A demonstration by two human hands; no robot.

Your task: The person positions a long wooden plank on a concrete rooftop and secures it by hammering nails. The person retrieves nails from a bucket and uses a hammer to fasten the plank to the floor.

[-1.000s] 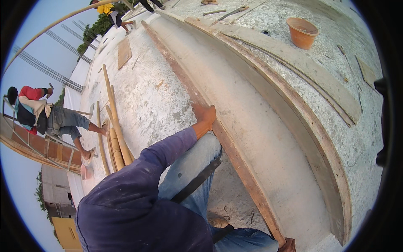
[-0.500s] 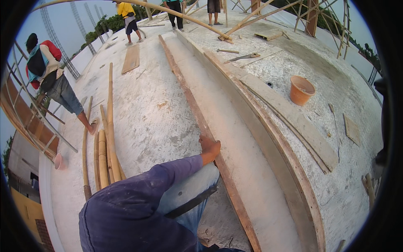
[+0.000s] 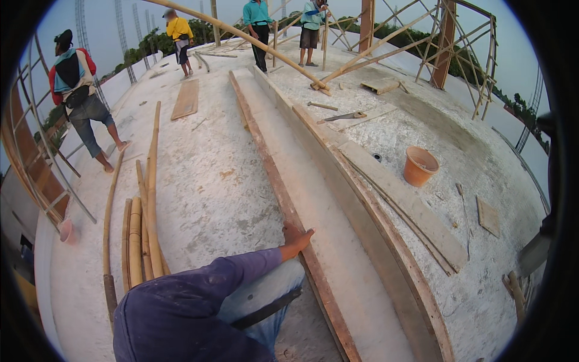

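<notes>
Fingers of your left hand [image 3: 296, 243] grip the edge of a long, narrow, reddish-brown wooden board [image 3: 274, 177], which runs from bottom centre away from you; your right hand is out of view, so its state cannot be told. The step in hand seems to be steadying this board; shifting it would call for an even hold. A smooth pale strip [image 3: 350, 259] separates it from a greyish board [image 3: 389, 265] on the right. Farther out, yellow bamboo poles [image 3: 151, 187] lie left; an orange round bucket [image 3: 420, 167] stands right. Beyond is a person in a yellow top [image 3: 178, 28]. No brands, labels or writing are readable.
</notes>
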